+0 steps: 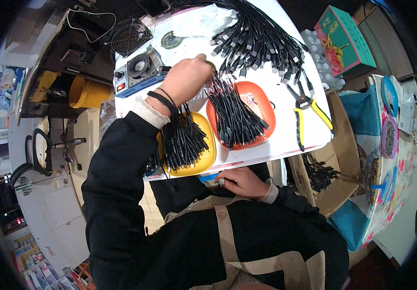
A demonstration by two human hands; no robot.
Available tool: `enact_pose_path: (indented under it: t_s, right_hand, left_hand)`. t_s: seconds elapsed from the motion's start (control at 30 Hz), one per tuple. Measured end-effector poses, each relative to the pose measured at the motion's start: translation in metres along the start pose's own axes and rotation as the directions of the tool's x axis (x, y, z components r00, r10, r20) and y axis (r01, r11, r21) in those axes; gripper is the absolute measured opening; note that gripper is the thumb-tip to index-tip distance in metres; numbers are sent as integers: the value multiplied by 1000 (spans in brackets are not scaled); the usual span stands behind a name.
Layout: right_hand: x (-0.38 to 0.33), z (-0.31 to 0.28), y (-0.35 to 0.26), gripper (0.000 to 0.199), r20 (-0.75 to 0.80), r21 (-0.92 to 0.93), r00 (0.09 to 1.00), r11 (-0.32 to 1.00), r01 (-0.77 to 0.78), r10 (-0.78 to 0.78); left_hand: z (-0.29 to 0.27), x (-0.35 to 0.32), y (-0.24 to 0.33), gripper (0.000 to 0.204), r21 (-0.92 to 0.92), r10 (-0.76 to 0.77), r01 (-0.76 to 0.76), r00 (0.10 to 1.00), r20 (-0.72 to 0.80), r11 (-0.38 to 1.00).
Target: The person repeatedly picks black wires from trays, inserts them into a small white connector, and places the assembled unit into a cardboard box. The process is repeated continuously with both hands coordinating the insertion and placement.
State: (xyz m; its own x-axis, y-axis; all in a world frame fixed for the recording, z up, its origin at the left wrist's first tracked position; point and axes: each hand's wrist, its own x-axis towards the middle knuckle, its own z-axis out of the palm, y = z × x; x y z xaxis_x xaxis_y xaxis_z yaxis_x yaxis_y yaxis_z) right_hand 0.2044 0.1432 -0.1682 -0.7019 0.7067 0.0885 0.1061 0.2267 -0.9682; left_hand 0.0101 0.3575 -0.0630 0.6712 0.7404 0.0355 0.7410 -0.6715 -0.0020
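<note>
My left hand (188, 79) reaches across the white table (196, 50), its fingers closed at a small dark, round-edged thing (210, 65) that I cannot make out. Right beside it, a bundle of black cables (235, 118) with bared reddish wire ends lies over an orange tray (265, 104). Below my left wrist, more short black cables with plug ends (184, 145) fill a yellow tray (210, 126). My right hand (245, 182) is at the table's near edge, above my lap, with its fingers curled. Whatever it holds, if anything, is hidden.
Yellow-handled wire strippers (306, 108) lie at the table's right. Many black USB cables (261, 41) spread over the far side. At the left stand a small fan unit (141, 67) and a round fan grille (130, 37). A cardboard box (346, 159) with cables stands right.
</note>
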Motion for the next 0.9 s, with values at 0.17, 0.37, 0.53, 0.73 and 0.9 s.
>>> enact_pose_path:
  t_s: [0.17,0.37,0.53,0.73,0.9]
  right_hand:
    - [-2,0,-3,18,-40,-22,999,1000,11,-12]
    - [-1,-1,-9,19,-42,18,999,1000,-10,11]
    - [1,1,-12,20,-49,-16,999,1000,-14,13]
    - [3,4,-13,19,-42,-39,998,999,-37,36]
    - [4,5,-11,18,-23,-10,999,999,-42,42]
  left_hand:
    - [-1,-4,-6,8,-89,-59,55,997,-44,994]
    - [-43,-49,-27,8,-342,-156,76,965,-213,937]
    - [-67,-90,-48,11,-298,-280,191,914,-294,935]
    - [-49,-107,-91,11,-253,-376,305,873,-310,918]
    - [-33,-99,-115,12,-167,-394,360,878,-272,918]
